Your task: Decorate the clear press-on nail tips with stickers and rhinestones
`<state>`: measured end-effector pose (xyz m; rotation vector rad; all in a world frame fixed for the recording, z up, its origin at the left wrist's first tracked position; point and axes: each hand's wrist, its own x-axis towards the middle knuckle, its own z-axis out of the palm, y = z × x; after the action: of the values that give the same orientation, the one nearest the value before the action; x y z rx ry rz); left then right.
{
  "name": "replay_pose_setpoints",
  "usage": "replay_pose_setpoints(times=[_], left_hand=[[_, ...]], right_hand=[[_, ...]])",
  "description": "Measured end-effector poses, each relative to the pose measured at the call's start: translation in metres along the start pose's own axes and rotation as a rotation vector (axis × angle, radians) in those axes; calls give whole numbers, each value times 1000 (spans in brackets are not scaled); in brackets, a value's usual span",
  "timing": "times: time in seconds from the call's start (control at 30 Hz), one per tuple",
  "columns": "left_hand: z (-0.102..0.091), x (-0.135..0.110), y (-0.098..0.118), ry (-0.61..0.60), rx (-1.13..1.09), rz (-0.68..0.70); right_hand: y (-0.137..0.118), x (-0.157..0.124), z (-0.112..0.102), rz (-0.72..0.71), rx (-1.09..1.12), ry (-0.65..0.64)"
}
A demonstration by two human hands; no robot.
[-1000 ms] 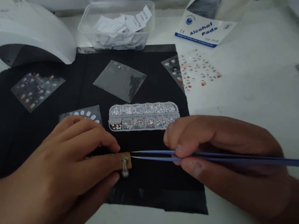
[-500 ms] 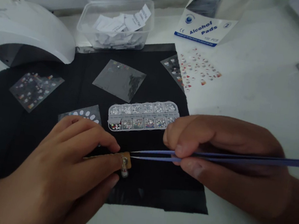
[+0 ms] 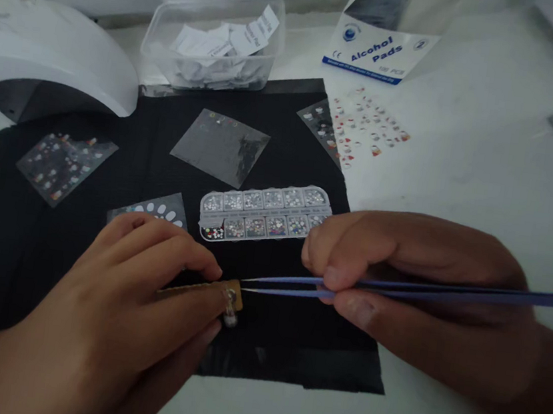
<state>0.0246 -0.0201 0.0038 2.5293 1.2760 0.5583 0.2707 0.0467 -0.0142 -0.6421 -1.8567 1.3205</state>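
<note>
My left hand is closed around a flat gold-coloured strip, most of which is hidden under the fingers. A small shiny clear piece sits at the strip's end, beside my fingertip. In my right hand is a pair of blue-purple tweezers, pinched between thumb and fingers. Their two tips are slightly apart and meet the strip's right end; whether they grip anything there I cannot tell. Just beyond both hands lies a clear case of rhinestones with several small compartments.
Sticker sheets lie on the black mat. At the back stand a white domed device, a clear plastic tub of small packets and an alcohol pads box. The white table extends rightward.
</note>
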Motion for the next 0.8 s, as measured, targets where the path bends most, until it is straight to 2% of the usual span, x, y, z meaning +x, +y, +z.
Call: replay_pose_setpoints(times=[0.57, 0.8], left_hand=[[0, -1, -1, -18, -76, -18], [-2, -1, -3, -32, -267, -111]], right_hand=[[4, 1, 1, -6, 9, 8], [1, 2, 1, 2, -4, 11]])
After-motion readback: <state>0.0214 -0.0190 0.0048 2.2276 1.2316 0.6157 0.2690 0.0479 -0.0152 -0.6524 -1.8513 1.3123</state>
